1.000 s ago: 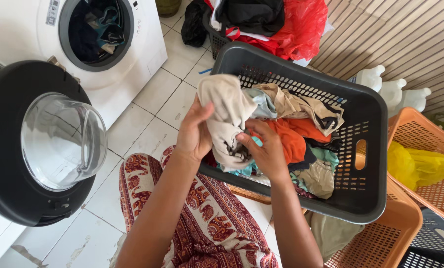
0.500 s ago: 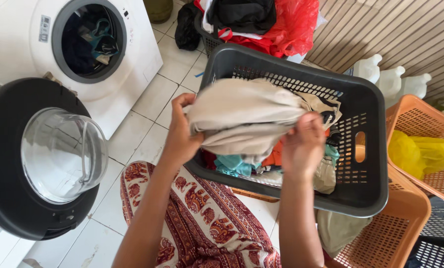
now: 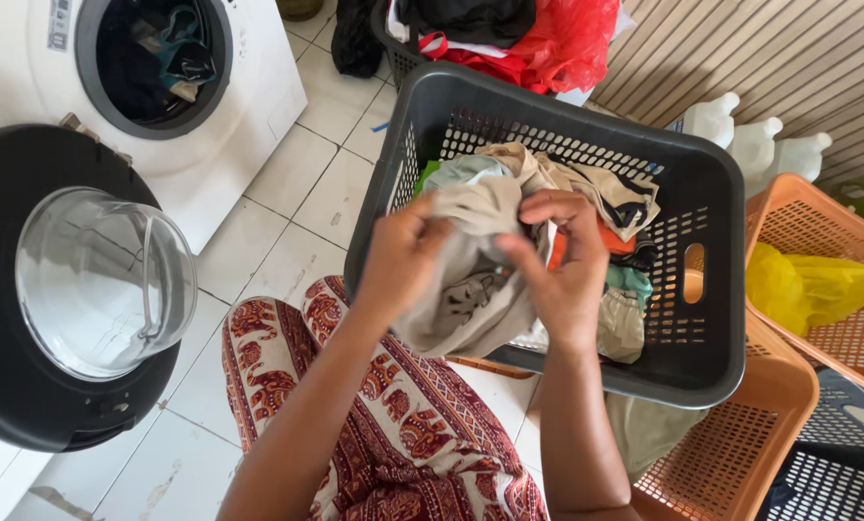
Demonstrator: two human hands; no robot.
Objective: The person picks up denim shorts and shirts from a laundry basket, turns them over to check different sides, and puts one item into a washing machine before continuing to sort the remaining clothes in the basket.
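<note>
Bunched now, soft beige cloth (image 3: 471,280) (crumpled) sits clenched in both hands (image 3: 480,256) above slotted grey basket (image 3: 712,289).

White tiled floor (image 3: 287,193), white front-loading washing machine (image 3: 249,87) standing on it, dark grey perforated plastic laundry basket (image 3: 712,289), orange plastic baskets (image 3: 741,453), three white plastic jugs (image 3: 765,145)

Bright, even daylight fills the scene; shadows are soft, the white washing machine (image 3: 249,106) looks slightly overexposed, and focus stays sharp throughout.
</note>
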